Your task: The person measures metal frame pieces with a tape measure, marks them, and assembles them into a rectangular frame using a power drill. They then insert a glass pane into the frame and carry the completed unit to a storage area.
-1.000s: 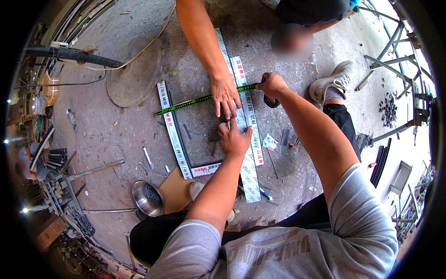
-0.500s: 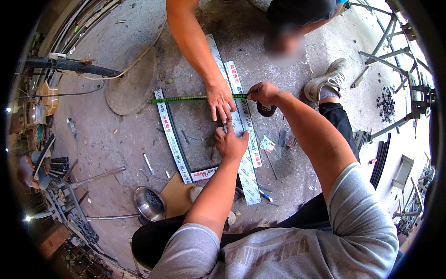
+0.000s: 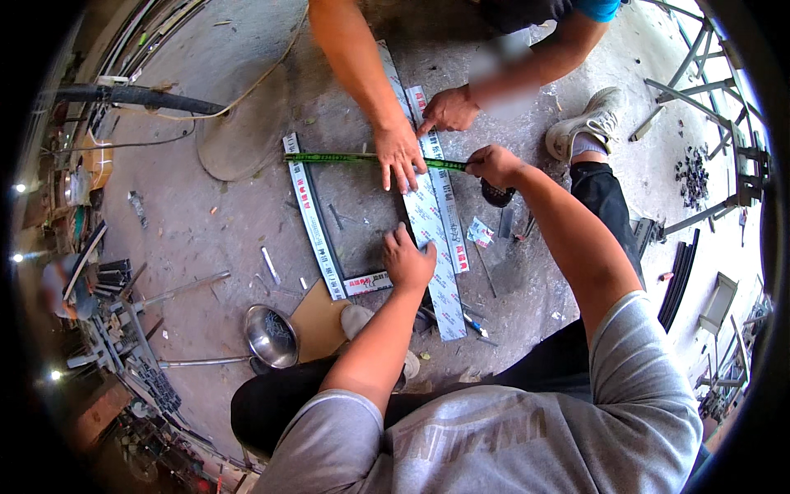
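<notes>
A green tape measure (image 3: 337, 158) is stretched crosswise over a frame of film-wrapped profiles. My right hand (image 3: 494, 167) is closed on the tape at its right end, and its dark case shows just below. My left hand (image 3: 409, 262) grips the left edge of the wide film-covered profile (image 3: 440, 288), thumb on its top face. Another person's hand (image 3: 398, 156) lies flat over the tape and this profile. That person's other hand (image 3: 448, 111) points a finger at the second long profile (image 3: 440, 177). On the left stands the frame's narrow side profile (image 3: 314, 222), joined to a short bottom piece (image 3: 368, 283).
A metal bowl (image 3: 271, 336) stands by a piece of cardboard (image 3: 319, 321), left of my knee. Offcuts and a pen-like tool (image 3: 475, 324) lie near the profiles. Metal racks (image 3: 699, 90) line the right; a dark pole (image 3: 148, 100) reaches in from the left.
The other person's second hand has come in, pointing at the long profile. My left hand has moved away from that person's flat hand, down along the profile. My right hand still holds the tape.
</notes>
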Tool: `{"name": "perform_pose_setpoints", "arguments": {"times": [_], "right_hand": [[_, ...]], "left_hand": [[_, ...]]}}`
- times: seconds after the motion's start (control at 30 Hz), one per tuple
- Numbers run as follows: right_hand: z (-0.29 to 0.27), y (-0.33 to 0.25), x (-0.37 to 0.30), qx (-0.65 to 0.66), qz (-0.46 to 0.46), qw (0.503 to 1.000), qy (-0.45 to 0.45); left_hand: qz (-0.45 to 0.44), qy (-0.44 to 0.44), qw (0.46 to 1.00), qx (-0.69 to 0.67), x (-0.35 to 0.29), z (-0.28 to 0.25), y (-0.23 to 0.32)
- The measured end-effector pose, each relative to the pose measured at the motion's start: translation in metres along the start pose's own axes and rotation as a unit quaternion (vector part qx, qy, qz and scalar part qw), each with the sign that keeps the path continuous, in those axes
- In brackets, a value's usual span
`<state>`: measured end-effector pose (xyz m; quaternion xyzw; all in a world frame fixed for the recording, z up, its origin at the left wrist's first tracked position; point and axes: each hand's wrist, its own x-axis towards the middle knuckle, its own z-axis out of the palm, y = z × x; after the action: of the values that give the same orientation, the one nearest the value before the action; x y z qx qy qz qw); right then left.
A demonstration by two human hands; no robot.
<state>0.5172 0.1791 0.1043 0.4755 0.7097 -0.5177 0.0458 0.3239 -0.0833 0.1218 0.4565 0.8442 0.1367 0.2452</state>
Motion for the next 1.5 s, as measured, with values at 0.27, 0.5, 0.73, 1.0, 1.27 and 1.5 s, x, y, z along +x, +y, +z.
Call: {"name": "perform_pose_setpoints", "arguments": {"times": [0.27,0.5,0.73,1.0,1.27,1.5], "right_hand": [[0.005,-0.004,-0.006,-0.069,0.017,0.997,0.039],[0.022,-0.029,-0.038,-0.053,0.061,0.997,0.02],[0.05,0.001,-0.083,-0.066,-0.025,0.995,-0.069],[0.059,0.009,-0.122,-0.039,0.058,0.989,-0.134],[0.054,0.009,-0.112,-0.062,0.033,0.991,-0.115],[0.055,0.006,-0.107,-0.091,0.073,0.991,-0.068]], "left_hand": [[0.009,-0.039,0.997,0.065,-0.052,-0.009,-0.011],[-0.007,-0.085,0.994,0.074,-0.063,-0.016,-0.004],[-0.02,-0.112,0.988,0.109,-0.078,-0.016,-0.002],[-0.048,-0.102,0.988,0.104,-0.092,-0.01,-0.017],[-0.037,-0.076,0.993,0.089,-0.084,-0.002,-0.022],[-0.028,-0.049,0.995,0.08,-0.073,0.001,-0.02]]}}
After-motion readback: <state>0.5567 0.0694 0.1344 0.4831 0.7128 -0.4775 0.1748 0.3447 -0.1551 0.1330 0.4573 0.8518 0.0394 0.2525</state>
